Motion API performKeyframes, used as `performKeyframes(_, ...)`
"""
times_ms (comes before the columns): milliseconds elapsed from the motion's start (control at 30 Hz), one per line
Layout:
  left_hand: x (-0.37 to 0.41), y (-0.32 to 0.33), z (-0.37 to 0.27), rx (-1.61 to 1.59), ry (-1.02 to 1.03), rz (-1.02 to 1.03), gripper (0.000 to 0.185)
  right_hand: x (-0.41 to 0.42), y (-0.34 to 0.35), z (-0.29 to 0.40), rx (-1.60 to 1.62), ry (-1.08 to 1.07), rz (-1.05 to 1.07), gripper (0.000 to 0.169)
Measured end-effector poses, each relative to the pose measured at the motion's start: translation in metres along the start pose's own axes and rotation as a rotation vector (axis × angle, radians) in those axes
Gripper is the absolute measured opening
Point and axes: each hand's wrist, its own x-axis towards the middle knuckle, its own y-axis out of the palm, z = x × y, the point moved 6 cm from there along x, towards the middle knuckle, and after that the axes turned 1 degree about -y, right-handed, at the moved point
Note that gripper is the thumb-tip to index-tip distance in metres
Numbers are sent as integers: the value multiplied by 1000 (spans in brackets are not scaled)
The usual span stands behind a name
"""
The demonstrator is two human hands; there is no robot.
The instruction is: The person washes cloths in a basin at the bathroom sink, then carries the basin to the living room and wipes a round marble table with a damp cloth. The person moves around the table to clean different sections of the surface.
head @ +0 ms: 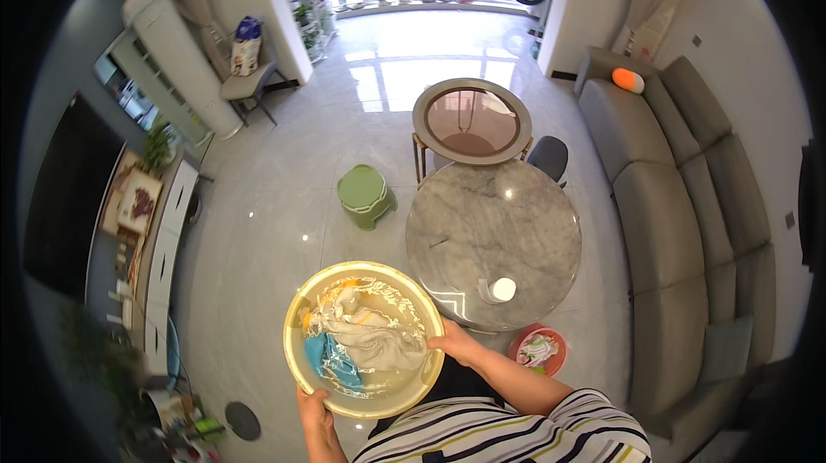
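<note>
Both my hands hold a round yellow plastic basin in front of my body, above the tiled floor. My left hand grips the rim at its lower left, thumb over the edge. At the right side of the rim my right hand has its thumb on top; the fingers of both hands are partly hidden under the basin. Water fills much of the basin, with a light beige cloth and a blue cloth lying wet in it. Small orange-yellow patches show near the cloths.
A round marble-topped table with a white cup-like item stands right of the basin. Beyond are a glass-topped round table and a green stool. A pink bin is near my right forearm; a grey sofa lines the right wall.
</note>
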Motion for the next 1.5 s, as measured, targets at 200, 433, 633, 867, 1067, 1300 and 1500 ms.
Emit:
performKeyframes(200, 159, 47, -61, 76, -62, 7, 70, 133, 7, 47, -11, -46, -152, 57)
performKeyframes(433, 334, 86, -33, 87, -251, 129, 69, 268, -39, 33, 38, 80, -263, 59)
performKeyframes(633, 446, 112, -5, 178, -379, 211, 67, 327, -63, -12, 170, 114, -445, 65)
performKeyframes(867, 561, 121, 34, 347, -539, 322, 70, 377, -59, -105, 361, 198, -666, 66)
performKeyframes(1067, 664, 112, 110, 483, -625, 440, 68, 426, -58, -220, 503, 186, -859, 60)
performKeyframes(1300, 757, 86, 210, 603, -668, 496, 67, 484, -74, -361, 651, 134, -942, 57)
performKeyframes(1500, 816, 69, 309, 656, -655, 468, 64, 527, -127, -454, 634, 271, -958, 61)
